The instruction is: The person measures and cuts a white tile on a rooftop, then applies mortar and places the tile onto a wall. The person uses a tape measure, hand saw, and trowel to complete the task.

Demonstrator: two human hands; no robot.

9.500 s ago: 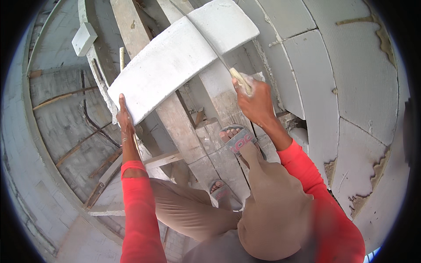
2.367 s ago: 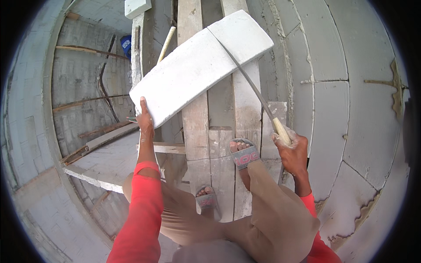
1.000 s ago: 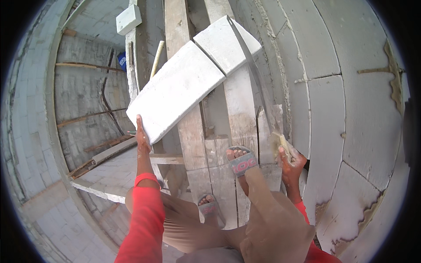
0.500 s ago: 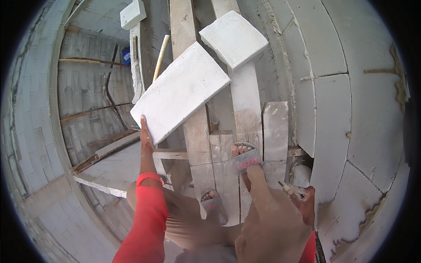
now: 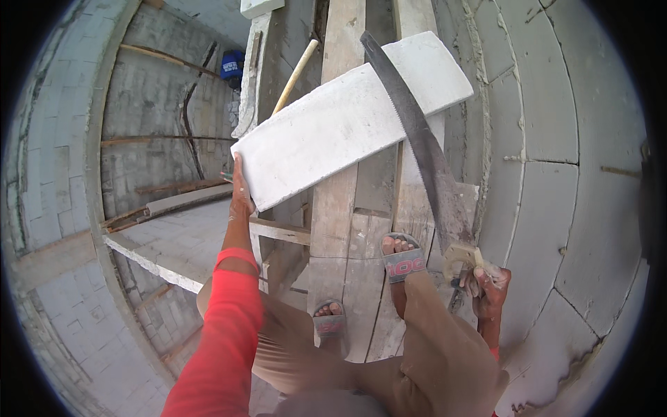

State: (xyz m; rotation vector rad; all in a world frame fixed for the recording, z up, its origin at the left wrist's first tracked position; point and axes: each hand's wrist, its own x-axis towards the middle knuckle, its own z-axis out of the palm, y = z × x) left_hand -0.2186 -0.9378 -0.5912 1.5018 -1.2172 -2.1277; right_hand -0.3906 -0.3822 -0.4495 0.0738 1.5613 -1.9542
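Note:
A white slab (image 5: 319,132) lies slantwise across the planks, with the long toothed blade of a handsaw (image 5: 415,128) over its right part; the blade hides whether it is split there. My left hand (image 5: 240,182) grips the slab's lower left end, thumb along the top face. My right hand (image 5: 486,283), dusted white, is closed on the saw's pale handle (image 5: 460,258) at the right, beside my knee. A pale wooden stick (image 5: 295,75) pokes up from behind the slab.
My sandalled feet (image 5: 401,260) stand on rough planks (image 5: 333,187). At left are a concrete ledge (image 5: 160,260) and a recessed area with timber strips (image 5: 160,139) and a blue object (image 5: 232,64). A small white block (image 5: 262,7) sits at top. Grey block surfaces (image 5: 545,208) run along the right.
The saw blade has swung up across the slab from low at the right. The separate right piece seen half a second ago now lies partly under it. The slab sits further right in view.

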